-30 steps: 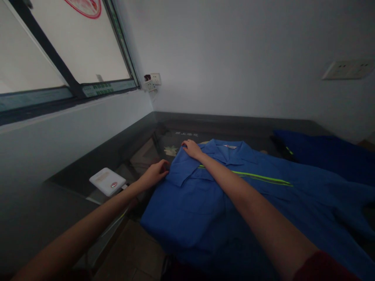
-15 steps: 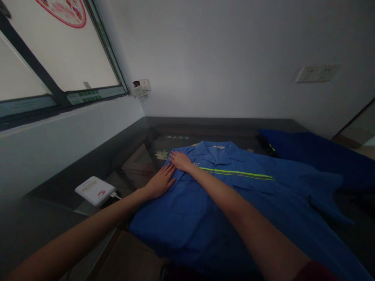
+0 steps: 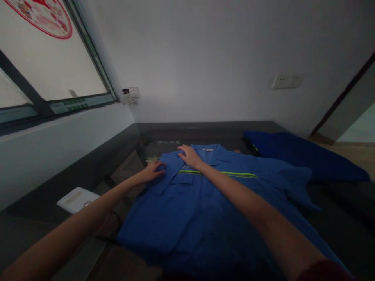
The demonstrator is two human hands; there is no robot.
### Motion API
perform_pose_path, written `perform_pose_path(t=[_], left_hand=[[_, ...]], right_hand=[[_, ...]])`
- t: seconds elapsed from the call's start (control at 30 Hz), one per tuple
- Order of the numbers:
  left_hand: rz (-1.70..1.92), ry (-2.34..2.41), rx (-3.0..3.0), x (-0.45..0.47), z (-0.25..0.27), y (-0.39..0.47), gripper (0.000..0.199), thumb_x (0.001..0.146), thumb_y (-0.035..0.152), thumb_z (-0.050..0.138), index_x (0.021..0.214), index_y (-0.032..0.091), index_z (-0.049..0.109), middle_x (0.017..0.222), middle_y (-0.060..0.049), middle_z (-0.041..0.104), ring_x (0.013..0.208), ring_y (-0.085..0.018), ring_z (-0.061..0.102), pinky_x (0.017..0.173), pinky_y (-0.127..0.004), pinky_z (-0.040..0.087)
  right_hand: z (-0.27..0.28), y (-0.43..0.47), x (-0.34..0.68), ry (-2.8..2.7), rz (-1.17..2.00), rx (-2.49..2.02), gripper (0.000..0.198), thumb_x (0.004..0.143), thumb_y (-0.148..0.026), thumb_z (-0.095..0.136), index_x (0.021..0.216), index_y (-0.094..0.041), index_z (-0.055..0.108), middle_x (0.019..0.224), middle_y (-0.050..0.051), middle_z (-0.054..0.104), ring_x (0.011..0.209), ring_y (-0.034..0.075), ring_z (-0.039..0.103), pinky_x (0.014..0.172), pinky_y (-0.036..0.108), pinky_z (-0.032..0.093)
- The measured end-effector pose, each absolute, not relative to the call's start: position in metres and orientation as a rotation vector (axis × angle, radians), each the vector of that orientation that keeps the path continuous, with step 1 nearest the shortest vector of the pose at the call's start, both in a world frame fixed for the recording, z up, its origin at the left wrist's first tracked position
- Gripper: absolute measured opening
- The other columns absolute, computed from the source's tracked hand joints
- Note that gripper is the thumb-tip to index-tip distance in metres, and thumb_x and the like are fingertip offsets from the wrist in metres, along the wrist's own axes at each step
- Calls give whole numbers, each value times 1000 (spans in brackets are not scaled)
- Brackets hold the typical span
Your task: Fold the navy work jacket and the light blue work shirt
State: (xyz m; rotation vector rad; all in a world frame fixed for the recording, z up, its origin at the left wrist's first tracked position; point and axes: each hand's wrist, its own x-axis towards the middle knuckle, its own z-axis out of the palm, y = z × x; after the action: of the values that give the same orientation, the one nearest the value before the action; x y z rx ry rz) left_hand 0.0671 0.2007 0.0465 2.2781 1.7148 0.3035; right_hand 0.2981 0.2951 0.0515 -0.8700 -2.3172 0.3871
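A blue work shirt [image 3: 181, 210] with a yellow-green stripe across the chest lies spread on the dark table, collar toward the wall. Its left side is folded inward, while the sleeve on the right stretches out. My left hand [image 3: 152, 171] is at the folded left edge of the shirt, fingers apart and bent a little. Above the chest, close to the collar, is my right hand [image 3: 191, 157], fingers spread and holding nothing. Whether either palm touches the cloth I cannot tell.
A darker blue folded garment [image 3: 290, 154] lies at the table's right. On the left a white box-shaped device [image 3: 77, 200] sits on the glossy dark table [image 3: 187, 130], partly behind my left forearm. Wall sockets [image 3: 288, 81] and a window [image 3: 73, 95] are beyond.
Both hands have come off the shirt's left shoulder; the left moved left, the right shifted right toward the collar. The left sleeve now lies folded inward. The view has turned slightly right.
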Motion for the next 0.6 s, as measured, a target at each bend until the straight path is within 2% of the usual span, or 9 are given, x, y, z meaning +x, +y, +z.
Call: perform_pose_path(t=[0.07,0.17,0.2,0.33,0.43,0.6], left_hand=[[359,1898,2205,66,48,226,47,83,39,51,123,17,57,129,-10,57,123,-22,50,107,-33,36],[343,2204,1966,69,48,267,46,82,31,52,125,13,55,128,-12,58,120,-23,53,102,-31,40],[327,2265,1898,70,48,279,45,82,30,52,124,12,56,126,-14,60,118,-23,55,99,-31,42],[248,2346,1757,74,47,313,35,81,31,56,108,11,66,102,-12,71,99,-23,65,82,-26,50],[192,2351,1724,77,47,324,27,76,29,63,96,12,71,92,-9,72,88,-21,67,71,-21,50],[127,2289,1747,76,52,327,25,73,31,66,88,13,73,82,-6,72,74,-17,67,59,-19,48]], right_hand=[[61,306,343,-2309,354,-1011,35,89,-18,52,122,-13,59,123,11,62,115,18,55,102,31,37],[70,326,415,-2328,232,-1453,32,90,-20,48,119,-19,62,120,6,65,111,16,57,97,25,40],[71,332,438,-2316,215,-1553,32,89,-19,48,117,-18,63,118,7,66,109,18,59,94,26,42],[65,348,507,-2296,200,-1788,29,84,-21,56,111,-15,67,108,12,69,100,23,64,85,30,47],[57,353,528,-2305,203,-1874,30,82,-25,61,110,-19,68,109,10,69,100,22,64,84,28,47],[53,359,526,-2274,167,-1960,31,81,-23,63,111,-20,67,116,12,66,107,25,61,86,32,47]])
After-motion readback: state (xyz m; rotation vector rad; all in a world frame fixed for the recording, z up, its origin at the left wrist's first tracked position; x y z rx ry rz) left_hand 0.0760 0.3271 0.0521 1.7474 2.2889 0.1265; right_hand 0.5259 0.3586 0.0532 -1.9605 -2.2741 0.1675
